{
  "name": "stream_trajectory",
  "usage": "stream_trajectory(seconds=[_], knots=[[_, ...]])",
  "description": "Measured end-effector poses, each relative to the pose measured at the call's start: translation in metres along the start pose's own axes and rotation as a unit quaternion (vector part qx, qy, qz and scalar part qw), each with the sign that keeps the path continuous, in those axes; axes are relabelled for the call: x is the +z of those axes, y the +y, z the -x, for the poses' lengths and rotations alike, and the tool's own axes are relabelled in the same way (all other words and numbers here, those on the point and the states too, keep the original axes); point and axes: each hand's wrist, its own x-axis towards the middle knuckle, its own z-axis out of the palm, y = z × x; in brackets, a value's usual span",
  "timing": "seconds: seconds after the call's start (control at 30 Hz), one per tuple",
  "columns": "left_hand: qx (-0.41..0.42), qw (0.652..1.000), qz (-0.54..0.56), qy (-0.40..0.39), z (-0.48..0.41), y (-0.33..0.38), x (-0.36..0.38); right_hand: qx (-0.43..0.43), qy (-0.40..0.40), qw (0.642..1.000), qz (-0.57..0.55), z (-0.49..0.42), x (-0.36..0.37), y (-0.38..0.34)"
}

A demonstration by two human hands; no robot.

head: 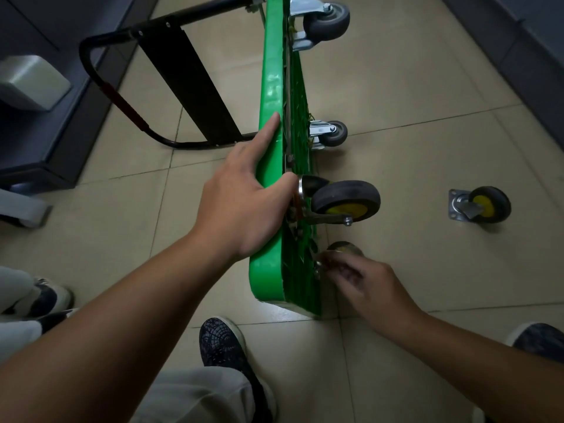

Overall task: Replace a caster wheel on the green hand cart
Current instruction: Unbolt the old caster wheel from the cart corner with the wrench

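The green hand cart (273,87) stands on its side on the tiled floor, its underside facing right. My left hand (244,193) grips the cart's upper edge, thumb hooked over beside a yellow-hubbed caster (345,201). My right hand (360,282) is low at the cart's near corner, its curled fingers pinching a blurred caster (345,248) or its fitting against the underside; what exactly it pinches is hidden. A loose yellow-hubbed caster (480,204) with a metal plate lies on the floor to the right. Two grey casters (328,19) (331,134) sit farther along the cart.
The cart's black folding handle (128,99) lies on the floor at the left. A dark cabinet base (45,141) runs along the left and a dark wall base (518,56) along the right. My feet (222,346) stand near the cart's corner; another person's shoes (45,297) are at far left.
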Motion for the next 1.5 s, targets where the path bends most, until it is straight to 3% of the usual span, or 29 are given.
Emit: stream_trajectory(seconds=[0.13, 0.33, 0.43, 0.63, 0.77, 0.9, 1.1, 1.3, 1.5], knots=[[0.003, 1.000, -0.001, -0.004, -0.001, -0.002, 0.000, 0.068, -0.092, 0.993, -0.011, 0.040, -0.020, -0.011], [0.010, 1.000, 0.014, -0.017, -0.001, -0.006, -0.005, 0.049, -0.195, 0.979, 0.015, 0.074, -0.058, -0.061], [0.015, 0.999, 0.023, -0.019, -0.003, -0.009, -0.012, 0.013, -0.181, 0.983, 0.028, 0.066, -0.075, -0.092], [0.030, 0.997, 0.041, -0.054, 0.011, -0.018, -0.027, -0.079, -0.040, 0.996, 0.016, 0.020, -0.094, -0.139], [0.038, 0.994, 0.060, -0.080, 0.029, -0.031, -0.045, -0.151, 0.009, 0.985, 0.076, -0.017, -0.104, -0.155], [0.032, 0.988, 0.098, -0.114, 0.041, -0.047, -0.063, -0.195, -0.046, 0.974, 0.106, -0.054, -0.095, -0.152], [0.019, 0.978, 0.141, -0.154, 0.038, -0.070, -0.088, -0.179, -0.173, 0.956, 0.157, -0.099, -0.055, -0.122], [0.006, 0.980, 0.104, -0.171, 0.018, -0.091, -0.112, -0.221, -0.182, 0.936, 0.204, -0.129, -0.027, -0.099], [-0.018, 0.994, 0.054, -0.092, -0.002, -0.097, -0.108, -0.243, -0.169, 0.939, 0.175, -0.159, -0.006, -0.101]])
